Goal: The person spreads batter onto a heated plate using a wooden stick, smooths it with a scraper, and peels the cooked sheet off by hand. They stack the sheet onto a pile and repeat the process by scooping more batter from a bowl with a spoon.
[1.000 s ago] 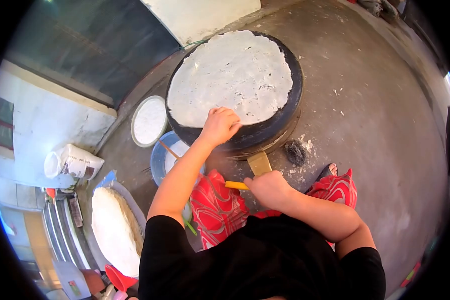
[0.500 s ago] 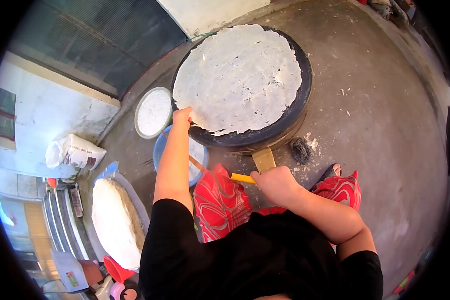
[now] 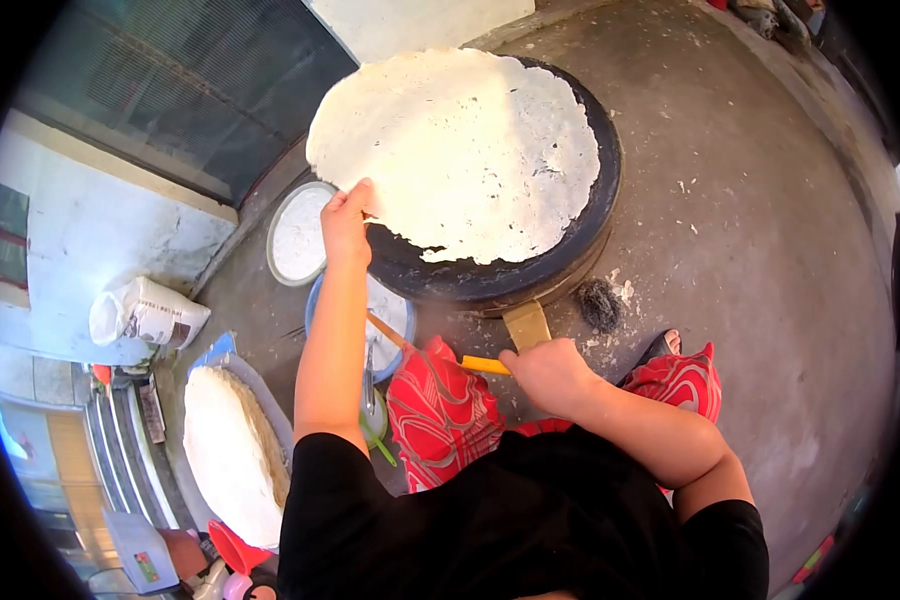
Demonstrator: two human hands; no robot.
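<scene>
A large thin pale flatbread [image 3: 470, 150] lies over a round black griddle [image 3: 450, 283]. Its left part is lifted and reaches past the griddle's left rim. My left hand [image 3: 349, 220] pinches the flatbread's lower left edge between thumb and fingers. Near the griddle's front, my right hand [image 3: 550, 374] is closed around a tool with a yellow handle [image 3: 485, 365] and a flat tan blade [image 3: 527, 325]. The blade points toward the griddle's base.
To the left are a tub of white powder [image 3: 300, 232], a blue basin [image 3: 407, 318] with a wooden-handled tool, a pile of pale flatbreads [image 3: 228, 455] and a white sack [image 3: 155, 312]. A dark fibrous clump [image 3: 600, 304] lies right of the griddle's base.
My left hand has moved up and slightly left, pulling the flatbread's left side up and past the griddle's rim. My right hand has barely moved.
</scene>
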